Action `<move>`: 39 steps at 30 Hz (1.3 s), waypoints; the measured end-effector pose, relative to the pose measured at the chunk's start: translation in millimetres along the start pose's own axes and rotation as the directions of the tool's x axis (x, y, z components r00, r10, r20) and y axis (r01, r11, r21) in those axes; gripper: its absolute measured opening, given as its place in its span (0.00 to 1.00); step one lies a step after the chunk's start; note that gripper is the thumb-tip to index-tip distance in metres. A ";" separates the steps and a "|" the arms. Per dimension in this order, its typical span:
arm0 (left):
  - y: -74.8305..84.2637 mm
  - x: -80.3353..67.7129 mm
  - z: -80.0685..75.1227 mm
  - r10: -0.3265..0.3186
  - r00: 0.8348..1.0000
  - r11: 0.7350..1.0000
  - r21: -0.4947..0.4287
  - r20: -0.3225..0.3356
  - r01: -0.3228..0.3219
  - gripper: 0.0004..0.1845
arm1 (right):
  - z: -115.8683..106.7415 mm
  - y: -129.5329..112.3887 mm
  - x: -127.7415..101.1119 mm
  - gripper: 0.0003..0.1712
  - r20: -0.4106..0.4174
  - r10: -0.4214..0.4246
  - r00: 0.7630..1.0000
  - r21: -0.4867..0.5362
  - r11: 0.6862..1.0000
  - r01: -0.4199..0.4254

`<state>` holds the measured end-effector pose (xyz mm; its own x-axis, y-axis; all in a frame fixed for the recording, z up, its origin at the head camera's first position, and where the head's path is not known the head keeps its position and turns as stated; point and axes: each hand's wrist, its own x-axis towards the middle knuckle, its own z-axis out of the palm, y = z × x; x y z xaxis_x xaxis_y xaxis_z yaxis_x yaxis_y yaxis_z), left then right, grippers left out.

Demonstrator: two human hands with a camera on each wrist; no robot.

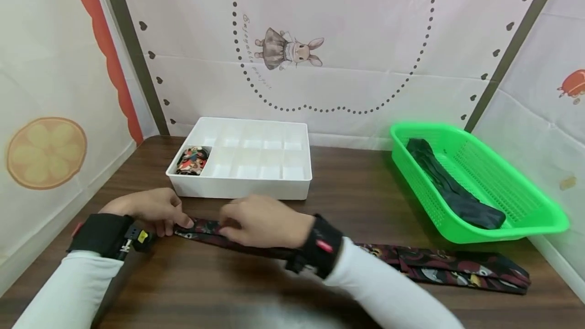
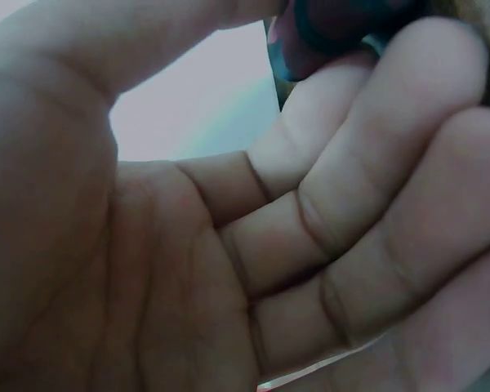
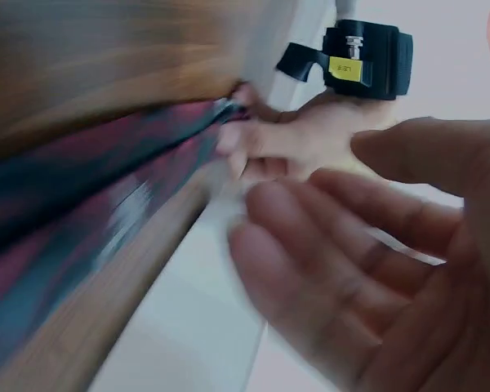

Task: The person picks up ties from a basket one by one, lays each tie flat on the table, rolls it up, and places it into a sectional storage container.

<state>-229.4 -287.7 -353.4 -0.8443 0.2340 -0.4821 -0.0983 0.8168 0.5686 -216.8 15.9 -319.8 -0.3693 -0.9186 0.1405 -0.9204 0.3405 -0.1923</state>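
Note:
A dark necktie with a red, white and yellow pattern lies lengthwise across the brown table. My left hand pinches its left end between thumb and fingers; in the left wrist view a bit of the necktie shows at the fingertips. My right hand is over the strip, a short way right of the left hand. In the right wrist view the right hand has loosely bent fingers with nothing between them, beside the necktie. The right hand and forearm hide the middle of the strip in the head view.
Behind the hands stands a white divided box; its front left compartment holds a bundle of colourful patterned fabric. A green basket at the right contains a folded dark cloth strip. Printed cloth walls surround the table.

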 end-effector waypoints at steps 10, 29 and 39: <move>-11.0 -2.6 -1.8 0.088 0.996 0.990 -0.115 0.024 -0.084 0.10 | 44.5 -10.9 101.4 0.05 0.028 0.135 0.990 -0.034 0.990 -0.134; -2.0 6.7 0.3 0.117 0.991 0.989 -0.102 0.059 -0.111 0.04 | 54.0 -12.6 106.9 0.08 -0.012 0.079 0.997 -0.220 0.972 -0.080; -7.7 6.0 -2.6 0.181 0.969 0.968 -0.203 0.167 -0.145 0.07 | 62.0 -11.8 108.2 0.04 -0.013 0.042 0.999 -0.304 0.952 -0.044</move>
<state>-235.1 -294.0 -358.9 -0.7483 0.4622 -0.4758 -0.0794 0.6497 0.7560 -237.9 -99.9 -362.5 -0.4091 -0.9008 0.1454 -0.8988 0.4253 0.1063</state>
